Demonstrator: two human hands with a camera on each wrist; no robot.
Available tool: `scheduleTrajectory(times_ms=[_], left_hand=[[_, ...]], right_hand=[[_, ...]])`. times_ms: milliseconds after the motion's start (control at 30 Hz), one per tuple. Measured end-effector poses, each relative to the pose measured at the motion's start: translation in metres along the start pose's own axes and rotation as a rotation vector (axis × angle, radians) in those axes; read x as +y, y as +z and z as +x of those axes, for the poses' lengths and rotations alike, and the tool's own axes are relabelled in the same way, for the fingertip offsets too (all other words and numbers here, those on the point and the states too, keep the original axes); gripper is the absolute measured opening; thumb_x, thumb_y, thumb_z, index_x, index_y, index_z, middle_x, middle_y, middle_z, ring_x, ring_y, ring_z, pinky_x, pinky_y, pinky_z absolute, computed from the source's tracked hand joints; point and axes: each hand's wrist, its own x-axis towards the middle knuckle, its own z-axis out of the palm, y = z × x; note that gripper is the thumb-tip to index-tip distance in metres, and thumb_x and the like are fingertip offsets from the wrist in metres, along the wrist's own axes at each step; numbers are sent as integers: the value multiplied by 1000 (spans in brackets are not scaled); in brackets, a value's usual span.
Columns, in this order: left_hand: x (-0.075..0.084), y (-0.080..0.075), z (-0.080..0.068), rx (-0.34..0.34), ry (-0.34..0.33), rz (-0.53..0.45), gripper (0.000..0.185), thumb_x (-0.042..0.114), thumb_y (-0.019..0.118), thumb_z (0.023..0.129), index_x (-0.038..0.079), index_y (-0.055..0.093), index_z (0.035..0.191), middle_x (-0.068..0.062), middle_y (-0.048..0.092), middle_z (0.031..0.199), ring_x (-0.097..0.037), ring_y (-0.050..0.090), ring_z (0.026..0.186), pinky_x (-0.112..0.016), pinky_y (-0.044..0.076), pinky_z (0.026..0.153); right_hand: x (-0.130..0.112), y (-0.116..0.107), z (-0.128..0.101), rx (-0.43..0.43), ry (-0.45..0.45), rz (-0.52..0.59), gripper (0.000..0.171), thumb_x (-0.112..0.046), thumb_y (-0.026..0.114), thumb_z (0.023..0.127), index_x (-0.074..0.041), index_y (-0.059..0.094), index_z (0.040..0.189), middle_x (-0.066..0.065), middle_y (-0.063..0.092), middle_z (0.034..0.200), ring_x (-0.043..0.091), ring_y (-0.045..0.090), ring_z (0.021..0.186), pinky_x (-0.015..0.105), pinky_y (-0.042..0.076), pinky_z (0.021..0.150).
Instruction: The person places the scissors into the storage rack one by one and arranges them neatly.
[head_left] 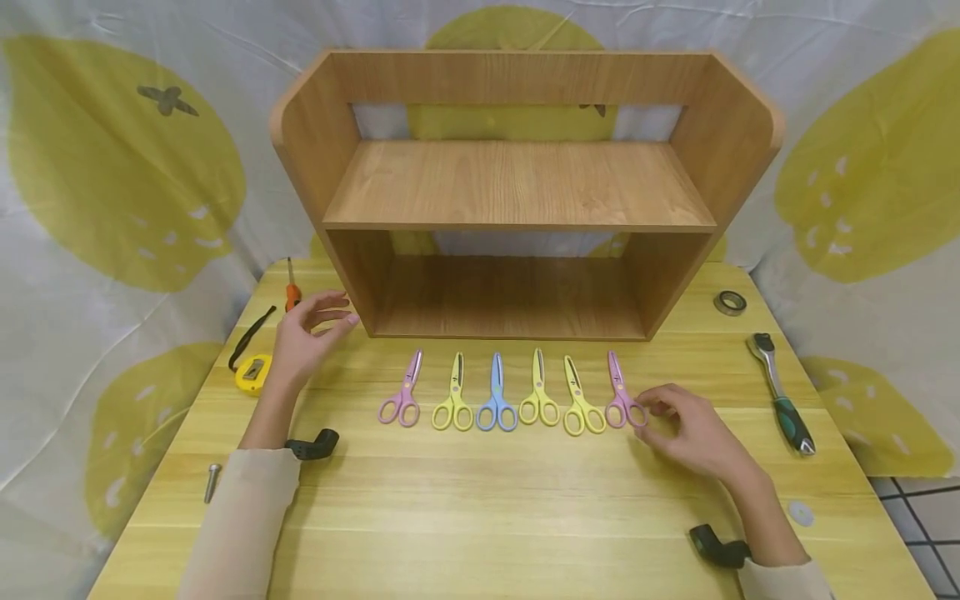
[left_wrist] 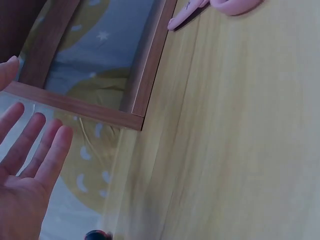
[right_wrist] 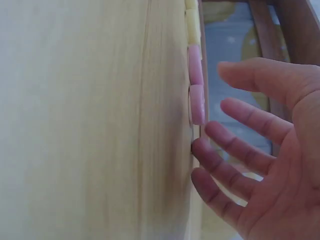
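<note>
- Our right hand (head_left: 686, 429) lay relaxed, holding nothing, fingertips just beside the pink scissors (head_left: 621, 393) at the row's right end.
- Our left hand (head_left: 303, 337) hovered loose and empty, well apart.
- We judged the reach underway; closing on the handles came next.

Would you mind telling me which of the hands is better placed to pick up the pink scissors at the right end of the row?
Probably the right hand: its fingertips are at the pink scissors, while the left hand hovers far left.

Wooden table (head_left: 480, 517), six scissors (head_left: 497, 404), shelf unit (head_left: 525, 192), ratchet (head_left: 780, 404)
</note>
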Motion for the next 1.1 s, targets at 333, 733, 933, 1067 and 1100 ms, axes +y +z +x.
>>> scheduleTrajectory(times_ms=[333, 733, 933, 1067, 1100], left_hand=[[-10, 2, 16, -9, -68, -156, 49, 21, 78, 94, 7, 62, 138, 6, 71, 120, -4, 70, 107, -21, 64, 90], [-21, 9, 22, -6, -87, -405, 44, 8, 77, 93, 0, 64, 134, 4, 74, 109, -10, 75, 100, -30, 64, 88], [-13, 11, 18, 1, -66, -444, 43, 3, 75, 94, -5, 63, 134, 3, 75, 108, -11, 75, 100, -27, 64, 87], [-3, 12, 14, 16, -75, -469, 40, -1, 74, 93, -7, 64, 131, 1, 76, 106, -12, 75, 99, -29, 64, 86], [-1, 13, 13, 21, -76, -472, 39, -2, 73, 93, -7, 64, 131, 1, 76, 105, -12, 75, 98, -29, 64, 86]], right_hand=[[6, 2, -5, -18, 15, 44, 33, -18, 90, 79, -14, 74, 107, -1, 67, 98, 17, 57, 88, 27, 52, 71], [9, 8, 0, -4, 38, 35, 16, -15, 87, 84, -18, 77, 96, -1, 67, 97, 15, 54, 83, 22, 48, 67], [8, 9, 2, 10, 48, 43, 12, -9, 84, 86, -18, 76, 89, -1, 68, 97, 15, 56, 84, 23, 52, 70], [7, 9, 2, 23, 57, 30, 12, -8, 83, 86, -18, 77, 88, 2, 71, 102, 17, 63, 90, 26, 56, 75], [7, 8, 2, 26, 61, 29, 12, -8, 83, 87, -17, 77, 89, 3, 72, 104, 18, 64, 92, 27, 58, 76]])
